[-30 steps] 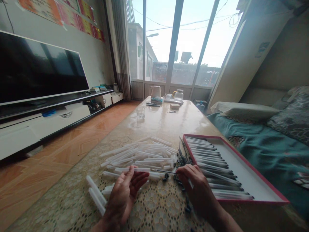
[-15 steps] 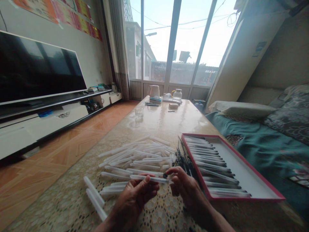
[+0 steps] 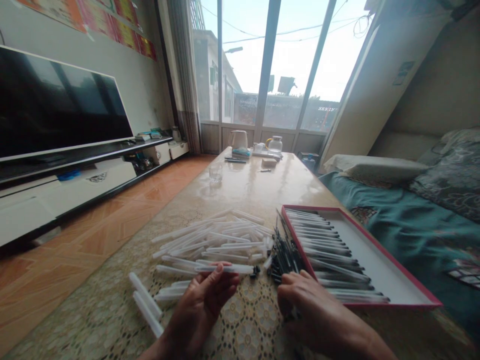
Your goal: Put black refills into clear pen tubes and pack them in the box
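My left hand pinches a translucent white pen barrel between thumb and fingers, level above the table. A black piece sits at the barrel's right end. My right hand, fingers curled down, is at the near end of a pile of thin black pen refills; its fingertips are hidden, so what they grip cannot be made out. Behind my left hand lies a heap of loose white pen barrels. Right of the refills, a red-rimmed box holds a row of pens with dark ends.
A patterned cover lies over the long table. Farther along stand a drinking glass, a pitcher and a glass jug. A bed or sofa with a teal cover borders the right side; a television is at left.
My right hand has left the barrel's right end and moved right and down to the refills. My left hand, still holding the barrel, has shifted slightly left.
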A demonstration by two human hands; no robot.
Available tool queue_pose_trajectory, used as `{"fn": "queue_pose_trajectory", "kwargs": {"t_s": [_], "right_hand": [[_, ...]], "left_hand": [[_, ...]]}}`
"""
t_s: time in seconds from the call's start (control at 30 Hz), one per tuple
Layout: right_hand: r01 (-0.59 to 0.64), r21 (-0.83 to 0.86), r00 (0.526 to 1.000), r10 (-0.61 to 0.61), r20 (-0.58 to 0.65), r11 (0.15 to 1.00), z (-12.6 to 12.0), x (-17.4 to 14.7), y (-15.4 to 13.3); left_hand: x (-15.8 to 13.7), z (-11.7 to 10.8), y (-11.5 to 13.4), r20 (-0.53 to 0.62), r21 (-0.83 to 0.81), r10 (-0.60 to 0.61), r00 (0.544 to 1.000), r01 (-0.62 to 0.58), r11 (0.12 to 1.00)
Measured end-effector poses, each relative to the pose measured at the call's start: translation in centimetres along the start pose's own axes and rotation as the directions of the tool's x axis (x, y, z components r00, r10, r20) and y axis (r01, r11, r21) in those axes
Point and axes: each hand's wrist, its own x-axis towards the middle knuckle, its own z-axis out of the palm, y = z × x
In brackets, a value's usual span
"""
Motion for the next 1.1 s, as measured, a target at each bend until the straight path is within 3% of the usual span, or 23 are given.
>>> {"fn": "queue_pose_trajectory", "kwargs": {"t_s": [0.13,0.27,0.53,0.73,1.1], "right_hand": [[0.039,0.064,0.999,-0.037,-0.035,0.997,0.3,0.8,0.2],[0.008,0.225,0.986,0.029,-0.162,0.974,0.3,2.0,-0.5],[0.068,0.569,0.926,0.16,-0.341,0.819,2.1,3.4,-2.1],[0.103,0.629,0.916,0.173,-0.362,0.771,3.0,3.9,-2.4],[0.103,0.642,0.914,0.183,-0.363,0.76,3.2,3.8,-2.5]], "left_hand": [[0.0,0.1,-0.1,-0.008,0.065,0.013,1.0,-0.013,0.998],[0.0,0.2,-0.2,0.048,0.105,0.0,0.999,-0.006,0.995],[0.1,0.0,-0.4,0.053,0.124,0.02,0.998,-0.027,0.992],[0.3,-0.1,-0.6,0.061,0.105,0.02,0.998,-0.026,0.994],[0.2,0.0,-0.5,0.096,0.111,0.02,0.995,-0.031,0.993]]}}
